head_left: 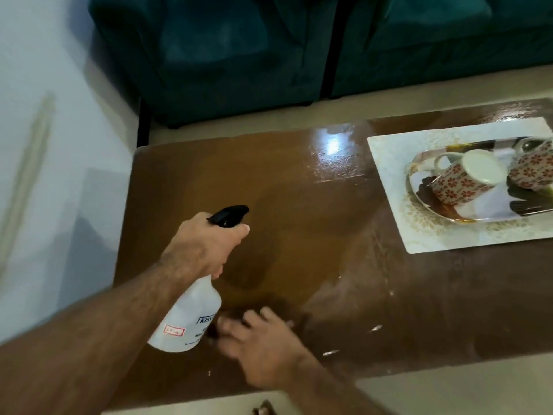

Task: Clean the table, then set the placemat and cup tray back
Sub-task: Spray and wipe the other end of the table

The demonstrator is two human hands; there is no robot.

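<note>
Right hand (263,342) at lower centre of the frame lies on the table (299,205), blurred; fingers look spread over something dark, maybe a cloth, cannot tell. Just left of it, left hand (206,244) grips the neck of a white spray bottle (188,319), finger by the black trigger, nozzle aimed across the wood. Step judged: cleaning phase, spray and wipe. Next move probably calls for wiping the wet sheen. Placemat (389,181) with cup tray (419,199) and two cups sits at the right edge of the frame, on the table and not yet cleared. Green sofa (239,55) lies beyond.
</note>
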